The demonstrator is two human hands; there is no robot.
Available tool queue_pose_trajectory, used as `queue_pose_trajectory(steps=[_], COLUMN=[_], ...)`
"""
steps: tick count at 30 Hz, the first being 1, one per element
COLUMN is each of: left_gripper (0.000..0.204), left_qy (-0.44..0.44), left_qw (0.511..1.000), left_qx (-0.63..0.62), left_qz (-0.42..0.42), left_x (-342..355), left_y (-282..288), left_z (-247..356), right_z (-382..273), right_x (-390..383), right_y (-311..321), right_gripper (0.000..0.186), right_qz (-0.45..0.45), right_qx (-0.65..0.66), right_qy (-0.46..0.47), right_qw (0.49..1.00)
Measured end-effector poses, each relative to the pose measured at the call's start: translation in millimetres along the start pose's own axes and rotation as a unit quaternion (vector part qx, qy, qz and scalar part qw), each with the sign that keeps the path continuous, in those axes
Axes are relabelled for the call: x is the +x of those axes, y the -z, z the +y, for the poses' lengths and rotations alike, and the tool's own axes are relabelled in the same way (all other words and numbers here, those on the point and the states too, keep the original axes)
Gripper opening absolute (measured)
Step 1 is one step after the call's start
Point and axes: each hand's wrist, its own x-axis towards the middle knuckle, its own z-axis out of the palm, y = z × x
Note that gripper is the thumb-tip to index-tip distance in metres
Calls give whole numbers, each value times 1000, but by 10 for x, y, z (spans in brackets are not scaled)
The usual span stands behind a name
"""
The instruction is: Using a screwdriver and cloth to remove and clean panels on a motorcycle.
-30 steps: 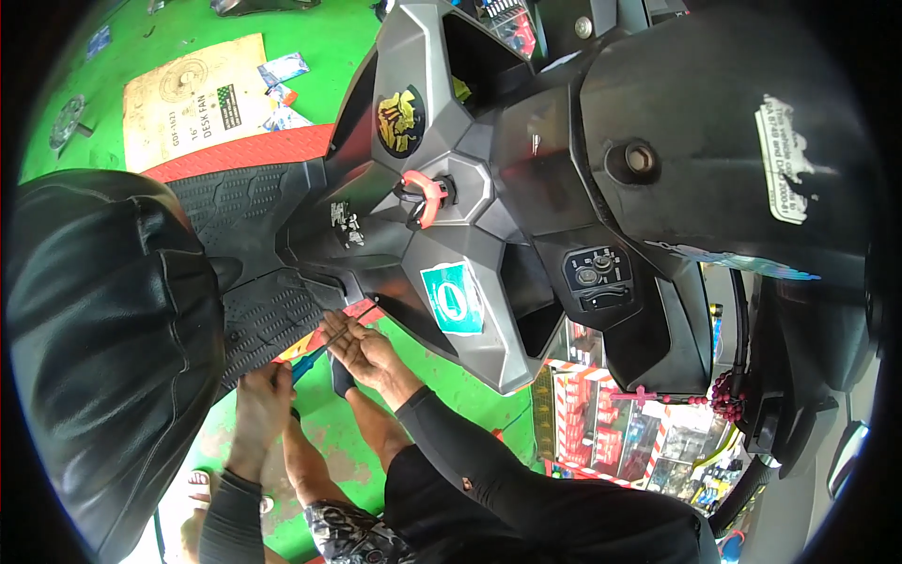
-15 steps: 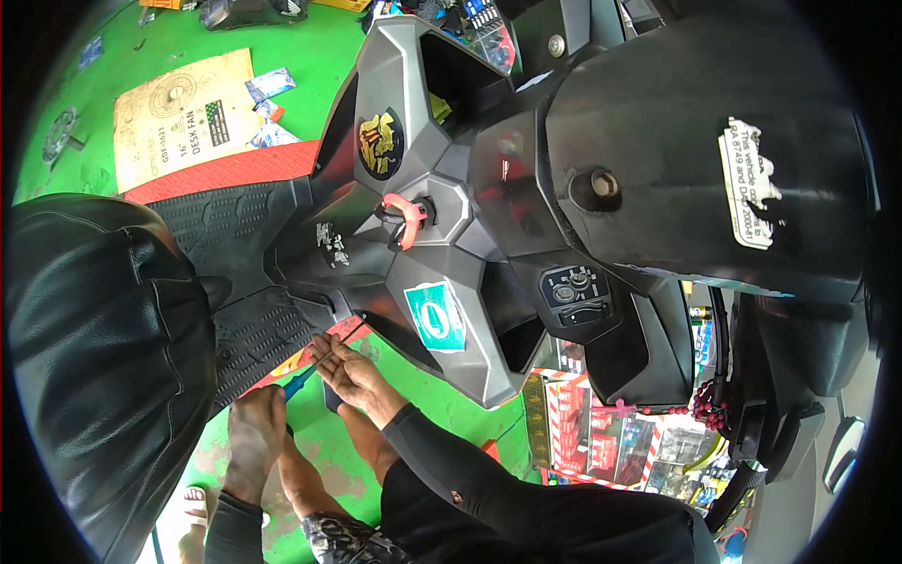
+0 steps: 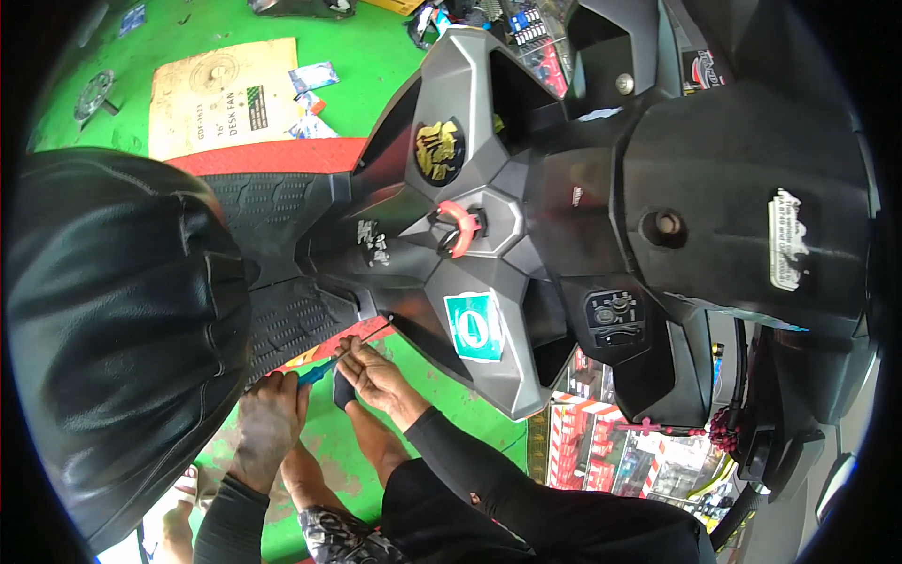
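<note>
1. fingers of the left hand (image 3: pixel 271 409) wrap shut round the blue handle of a screwdriver (image 3: pixel 331 365); the right hand (image 3: pixel 376 376) pinches its thin shaft near the tip, which sits at the lower edge of the scooter panel (image 3: pixel 423 310).
2. screwdriver: light, stiff, likely slippery in grimy fingers; best gripped at the handle.
3. labels: teal square sticker (image 3: pixel 474 325) on the panel, gold round emblem (image 3: pixel 438 150) above, white worn sticker (image 3: pixel 787 240) at the right.
4. flat tan cardboard box (image 3: pixel 221 94) lies on the green floor (image 3: pixel 357 85); colourful packages (image 3: pixel 611 451) lie lower right.
</note>
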Motion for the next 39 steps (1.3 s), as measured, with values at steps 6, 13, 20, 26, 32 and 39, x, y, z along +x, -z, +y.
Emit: queue_pose_trajectory(steps=[6, 13, 20, 26, 32, 39], left_gripper=[23, 25, 35, 35, 39, 50], left_qy=[45, -55, 21, -112, -10, -86], left_qw=[984, 990, 996, 966, 941, 949], left_qx=[-124, 121, -50, 213, 275, 264], left_qz=[-119, 39, 68, 94, 198, 148], left_x=[186, 57, 113, 172, -59, 63], left_y=[234, -58, -63, -236, -385, -298], left_z=[55, -32, -22, -34, -185, -257], right_z=[-86, 34, -46, -66, -21, -244], right_x=[-4, 81, 26, 22, -273, -22], right_y=[81, 24, -35, -9, -341, -576], right_gripper=[32, 24, 32, 37, 28, 26], right_qz=[-102, 30, -56, 41, 8, 101], right_qx=[-9, -23, -14, -123, -901, -967], right_qy=[-7, 25, -5, 13, 124, 215], right_qw=[995, 999, 998, 992, 416, 96])
